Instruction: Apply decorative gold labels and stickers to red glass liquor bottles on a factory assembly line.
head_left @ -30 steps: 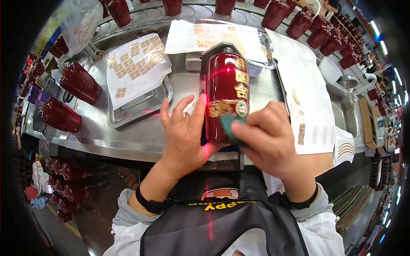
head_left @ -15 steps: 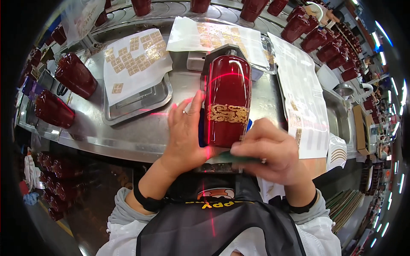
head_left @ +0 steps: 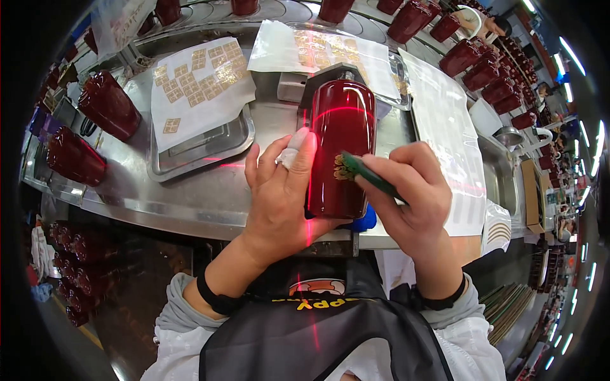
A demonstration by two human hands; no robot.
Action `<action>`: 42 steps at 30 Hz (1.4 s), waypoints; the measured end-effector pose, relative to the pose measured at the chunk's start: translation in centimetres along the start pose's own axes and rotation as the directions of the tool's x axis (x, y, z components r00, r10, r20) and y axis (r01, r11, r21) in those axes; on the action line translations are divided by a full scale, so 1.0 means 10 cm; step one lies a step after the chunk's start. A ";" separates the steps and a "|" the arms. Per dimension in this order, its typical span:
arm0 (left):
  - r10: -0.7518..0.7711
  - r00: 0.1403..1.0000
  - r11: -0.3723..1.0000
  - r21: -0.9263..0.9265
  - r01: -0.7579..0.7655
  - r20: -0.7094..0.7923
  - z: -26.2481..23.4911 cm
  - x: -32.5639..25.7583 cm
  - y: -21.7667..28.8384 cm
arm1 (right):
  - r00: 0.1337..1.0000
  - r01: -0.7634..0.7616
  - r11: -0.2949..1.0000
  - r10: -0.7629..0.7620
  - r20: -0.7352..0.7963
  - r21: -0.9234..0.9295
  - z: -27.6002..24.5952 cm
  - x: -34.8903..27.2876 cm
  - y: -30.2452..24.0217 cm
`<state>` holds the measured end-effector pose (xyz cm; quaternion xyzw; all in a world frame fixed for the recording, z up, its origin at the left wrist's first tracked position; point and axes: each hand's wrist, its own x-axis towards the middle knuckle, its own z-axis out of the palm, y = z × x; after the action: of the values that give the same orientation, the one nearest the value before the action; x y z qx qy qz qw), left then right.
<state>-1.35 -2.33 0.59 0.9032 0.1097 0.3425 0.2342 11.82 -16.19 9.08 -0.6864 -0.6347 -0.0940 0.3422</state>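
A glossy dark red bottle [head_left: 343, 117] lies tilted on a stand, its base toward me. A small patch of gold pattern [head_left: 342, 166] shows on its upper face. My left hand [head_left: 273, 200] is round the bottle's lower left side, with the thumb by the base and white wrapping on a finger. In my right hand [head_left: 413, 193] is a thin green scraper [head_left: 380, 179], pinched between thumb and fingers. Its tip touches the bottle at the gold pattern. Blue material [head_left: 365, 220] shows under the base. Red laser lines cross the bottle.
Left of the bottle, a metal tray [head_left: 210, 151] carries a white sheet [head_left: 178, 130] with gold decals. Another decal sheet [head_left: 273, 47] lies behind the stand [head_left: 307, 100]. Two red vessels [head_left: 109, 105] stand at the left. A long white sheet [head_left: 448, 108] and a sink [head_left: 499, 159] are to the right.
My right hand has moved up with the scraper from below the bottle's base to the gold pattern. The bottle has turned, showing less gold. Vessels at the back have shifted left.
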 end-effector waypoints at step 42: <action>-0.134 0.976 0.884 -0.425 0.197 0.172 0.24 -0.24 -0.32 | 0.514 -0.700 0.126 0.772 -0.373 -0.703 -2.44 -3.61 2.33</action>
<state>-1.67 -1.24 -3.92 0.8357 0.0900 0.2740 0.4673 34.74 -58.76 -1.20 -0.9813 -0.1110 -0.1550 -0.0270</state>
